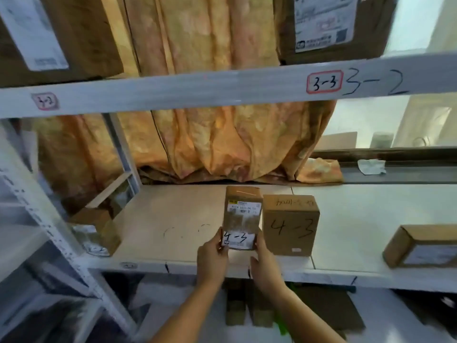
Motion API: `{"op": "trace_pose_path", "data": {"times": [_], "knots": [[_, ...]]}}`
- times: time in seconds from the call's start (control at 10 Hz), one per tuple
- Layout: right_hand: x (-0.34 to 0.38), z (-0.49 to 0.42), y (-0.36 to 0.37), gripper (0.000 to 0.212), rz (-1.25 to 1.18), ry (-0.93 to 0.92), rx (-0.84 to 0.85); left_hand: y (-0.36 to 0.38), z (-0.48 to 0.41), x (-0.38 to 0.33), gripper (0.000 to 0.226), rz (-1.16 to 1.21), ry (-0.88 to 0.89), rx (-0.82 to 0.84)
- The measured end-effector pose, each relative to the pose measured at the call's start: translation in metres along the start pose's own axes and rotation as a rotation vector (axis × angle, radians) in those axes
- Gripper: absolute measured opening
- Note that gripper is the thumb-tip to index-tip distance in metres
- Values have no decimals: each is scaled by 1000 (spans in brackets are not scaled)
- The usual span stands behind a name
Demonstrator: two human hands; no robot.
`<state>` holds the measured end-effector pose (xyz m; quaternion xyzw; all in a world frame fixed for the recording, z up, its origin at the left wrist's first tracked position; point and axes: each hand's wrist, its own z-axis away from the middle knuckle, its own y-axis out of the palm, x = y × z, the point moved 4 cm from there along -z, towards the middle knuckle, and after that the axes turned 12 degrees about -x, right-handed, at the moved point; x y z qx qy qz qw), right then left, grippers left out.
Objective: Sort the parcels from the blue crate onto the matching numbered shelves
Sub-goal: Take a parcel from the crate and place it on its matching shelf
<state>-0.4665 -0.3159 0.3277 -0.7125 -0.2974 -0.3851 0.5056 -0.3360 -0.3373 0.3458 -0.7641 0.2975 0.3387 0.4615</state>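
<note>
Surface: pale flat shelf board (pixel 173 219) in a white metal rack, with some faint pen marks on it. The white beam above (pixel 197 87) carries a red-bordered sticker "3-3" (pixel 324 82) with "3-2" handwritten just right of it. An orange patterned curtain (pixel 210 134) hangs behind the rack, and there is a bright window (pixel 383 120) to the right.

Grip: small brown cardboard parcel (pixel 243 214), upright, white label marked "4-3" facing the camera. Left hand (pixel 212 256) pinches its lower left edge and right hand (pixel 265 261) its lower right edge, fingers curled round the sides. The parcel sits over the front-middle of the board. Cannot tell whether its base touches the board.

Neighbours: square brown cardboard box marked "4-3" (pixel 290 226) stands on the board just right of the parcel, with a narrow gap between them. The right hand is close to that box's front left corner. A flat brown box with a white label (pixel 420 246) lies well off to the right. A small labelled brown box (pixel 99 231) stands at the far left by the slanted white upright (pixel 49 231).

Room: bare board left of the parcel up to that left box, and behind the parcel back to the curtain hem. The board's front edge (pixel 284 272) is right under the wrists. Two big labelled cartons, (pixel 81 33) and (pixel 329 26), sit on the shelf above. Below the board it is dark and blurred.
</note>
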Motion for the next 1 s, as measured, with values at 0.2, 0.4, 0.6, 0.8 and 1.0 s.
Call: {"op": "trace_pose_path", "data": {"times": [0.2, 0.4, 0.6, 0.8, 1.0], "knots": [[-34, -27, 29, 78, -15, 52, 51, 44, -21, 44, 24, 4, -50, -20], [-52, -29, 36, 80, 114, 40, 30, 67, -18, 70, 18, -6, -100, 44], [-58, -31, 46, 79, 137, 172, 102, 73, -20, 70, 19, 20, -81, 28], [-59, -16, 45, 54, 53, 284, -91, 72, -12, 66, 23, -96, -9, 29], [-51, 9, 18, 35, 187, 292, -192, 60, -12, 82, 34, -227, -79, 113]]}}
